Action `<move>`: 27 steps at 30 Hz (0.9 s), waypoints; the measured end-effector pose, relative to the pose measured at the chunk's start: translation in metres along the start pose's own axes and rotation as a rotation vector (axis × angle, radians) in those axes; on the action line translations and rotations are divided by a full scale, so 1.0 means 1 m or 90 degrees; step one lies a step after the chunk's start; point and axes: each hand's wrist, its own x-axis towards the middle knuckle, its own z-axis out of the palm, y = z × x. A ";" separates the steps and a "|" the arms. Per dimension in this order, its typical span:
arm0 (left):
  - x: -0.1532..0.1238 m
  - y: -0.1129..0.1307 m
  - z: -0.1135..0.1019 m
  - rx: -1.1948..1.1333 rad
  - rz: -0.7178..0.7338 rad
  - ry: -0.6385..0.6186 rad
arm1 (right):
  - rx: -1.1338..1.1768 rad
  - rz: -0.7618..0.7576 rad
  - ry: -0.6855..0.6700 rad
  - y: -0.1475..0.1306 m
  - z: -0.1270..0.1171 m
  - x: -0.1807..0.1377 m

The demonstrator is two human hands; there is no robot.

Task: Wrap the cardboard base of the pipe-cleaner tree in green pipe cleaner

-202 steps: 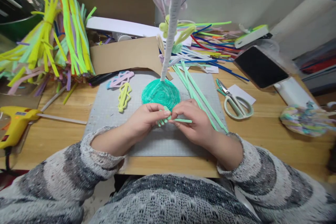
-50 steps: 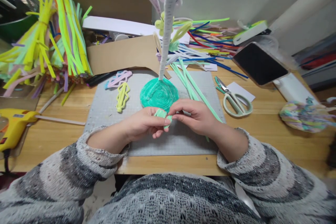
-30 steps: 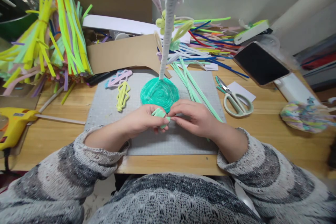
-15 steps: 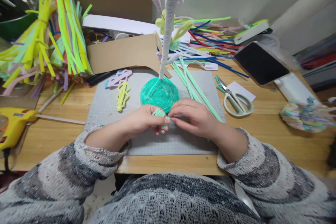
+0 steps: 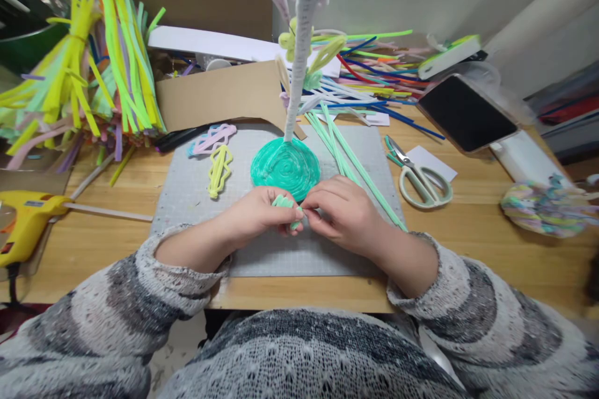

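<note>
Between the thumb and fingers of my left hand (image 5: pixel 264 215) is a mint green pipe cleaner (image 5: pixel 283 201), bent into a small zigzag bundle. My right hand (image 5: pixel 341 209) is closed in a pinch at the bundle's right end, fingertips touching those of the left; the pinched tip is mostly hidden. Just beyond both hands lies a round teal coiled base (image 5: pixel 286 165), from which a white wrapped stem (image 5: pixel 298 56) rises with pipe cleaner flowers and leaves. Left of it, a yellow zigzag piece (image 5: pixel 219 172) and a pink-lilac one (image 5: pixel 214 139) rest on the grey cutting mat (image 5: pixel 187 199).
Loose mint pipe cleaners (image 5: pixel 358 165) lie on the mat's right side, near scissors (image 5: pixel 416 177) and a phone (image 5: pixel 468 112). A yellow glue gun (image 5: pixel 28 218) is at far left, below bundled pipe cleaners (image 5: pixel 126 56). Cardboard (image 5: pixel 219 96) stands behind the mat.
My right hand's fingers have curled slightly closer together at the end of the mint piece, and its wrist has dropped a little. The left hand keeps its hold almost unmoved.
</note>
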 end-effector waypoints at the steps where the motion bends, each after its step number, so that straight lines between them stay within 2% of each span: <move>1: 0.000 0.000 0.001 0.009 0.009 0.014 | -0.010 0.013 0.014 -0.002 0.001 -0.001; 7: -0.003 0.004 0.004 0.030 0.068 0.089 | 0.022 0.118 0.100 -0.008 0.003 -0.002; 12: -0.003 0.002 0.006 0.029 0.093 0.100 | 0.054 0.142 0.126 -0.012 0.006 -0.002; 15: -0.001 -0.001 0.005 -0.014 0.122 0.118 | 0.130 0.129 0.151 -0.015 0.007 -0.001; 18: -0.001 -0.001 0.002 -0.033 0.124 0.113 | 0.287 0.147 0.151 -0.013 0.006 0.000; 20: -0.002 0.000 0.000 -0.027 0.109 0.069 | 0.454 0.244 0.122 -0.010 0.005 0.001; 23: -0.004 0.002 -0.001 -0.014 0.089 0.005 | 0.741 0.432 0.029 -0.004 0.005 0.002; 27: -0.006 0.006 0.000 -0.002 0.088 0.004 | 0.903 0.535 -0.059 -0.001 0.006 0.003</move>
